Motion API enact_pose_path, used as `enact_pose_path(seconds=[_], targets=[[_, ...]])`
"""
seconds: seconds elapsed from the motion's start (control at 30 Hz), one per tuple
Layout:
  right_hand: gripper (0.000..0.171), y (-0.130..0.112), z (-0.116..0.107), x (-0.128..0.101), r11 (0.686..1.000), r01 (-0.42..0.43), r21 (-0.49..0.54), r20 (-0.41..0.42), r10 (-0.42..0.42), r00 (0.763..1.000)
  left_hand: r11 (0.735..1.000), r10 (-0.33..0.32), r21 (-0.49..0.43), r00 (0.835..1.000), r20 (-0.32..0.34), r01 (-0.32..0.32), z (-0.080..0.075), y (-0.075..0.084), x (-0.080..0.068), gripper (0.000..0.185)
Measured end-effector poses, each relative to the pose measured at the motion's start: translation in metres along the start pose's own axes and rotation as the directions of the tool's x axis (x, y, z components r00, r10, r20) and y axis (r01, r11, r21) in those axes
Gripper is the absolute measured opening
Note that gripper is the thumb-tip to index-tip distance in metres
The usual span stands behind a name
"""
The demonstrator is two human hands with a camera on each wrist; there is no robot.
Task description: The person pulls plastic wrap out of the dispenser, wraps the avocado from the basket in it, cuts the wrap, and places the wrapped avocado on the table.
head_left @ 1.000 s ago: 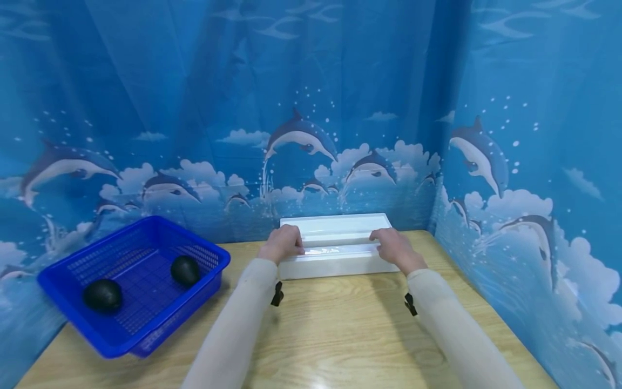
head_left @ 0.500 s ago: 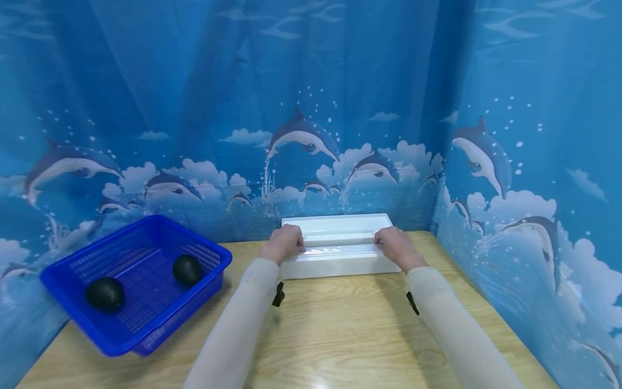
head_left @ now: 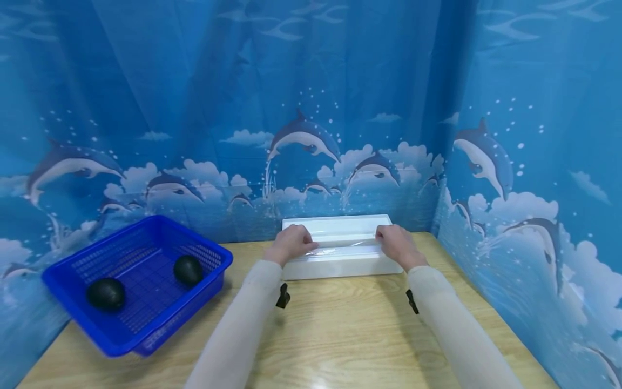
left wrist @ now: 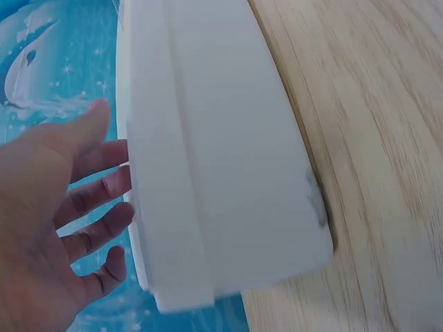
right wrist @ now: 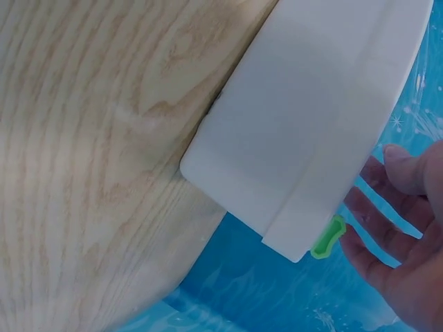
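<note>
A long white cling film dispenser (head_left: 345, 267) lies at the back of the table with its lid (head_left: 340, 222) raised. Clear cling film (head_left: 340, 249) shows as a shiny strip across its opening, running between the two hands. My left hand (head_left: 291, 243) is at the dispenser's left end, fingers bent, pinching the film's edge. At the right end my right hand (head_left: 397, 246) pinches the film too. Both wrist views show the dispenser's white outer wall (left wrist: 221, 152), with fingertips partly hidden behind its edge. A small green piece (right wrist: 328, 237) sticks out by the right fingers.
A blue plastic basket (head_left: 141, 346) stands at the left, with two dark green avocado-like fruits (head_left: 106, 294) inside. The wooden table (head_left: 340, 335) spreads out before the dispenser. A blue dolphin-print curtain (head_left: 218, 108) closes off the back and right side.
My left hand has shifted slightly right and inward. The film, flat over the opening before, now appears lifted and wrinkled between the hands. The right hand moved slightly right earlier; the basket stays put.
</note>
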State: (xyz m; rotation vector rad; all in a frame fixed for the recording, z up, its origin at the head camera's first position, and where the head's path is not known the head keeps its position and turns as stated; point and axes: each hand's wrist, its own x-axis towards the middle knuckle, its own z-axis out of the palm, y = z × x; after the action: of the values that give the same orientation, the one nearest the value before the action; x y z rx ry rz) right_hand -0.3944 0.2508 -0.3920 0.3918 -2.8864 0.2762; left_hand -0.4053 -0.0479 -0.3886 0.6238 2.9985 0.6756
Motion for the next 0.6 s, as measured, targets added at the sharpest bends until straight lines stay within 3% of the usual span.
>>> enact_pose_path(seconds=[0.3,0.6], targets=[[0.011,0.0,-0.001,0.004,0.999,-0.013,-0.036,-0.021,0.012,1.0,0.998,0.046,-0.036,0.998,0.037,-0.045,0.011,0.026,0.012,0.029],[0.008,-0.005,-0.003,0.004,0.999,-0.036,-0.039,-0.001,0.036,0.999,0.997,0.049,0.053,0.998,0.041,-0.052,0.021,0.05,0.023,0.014]])
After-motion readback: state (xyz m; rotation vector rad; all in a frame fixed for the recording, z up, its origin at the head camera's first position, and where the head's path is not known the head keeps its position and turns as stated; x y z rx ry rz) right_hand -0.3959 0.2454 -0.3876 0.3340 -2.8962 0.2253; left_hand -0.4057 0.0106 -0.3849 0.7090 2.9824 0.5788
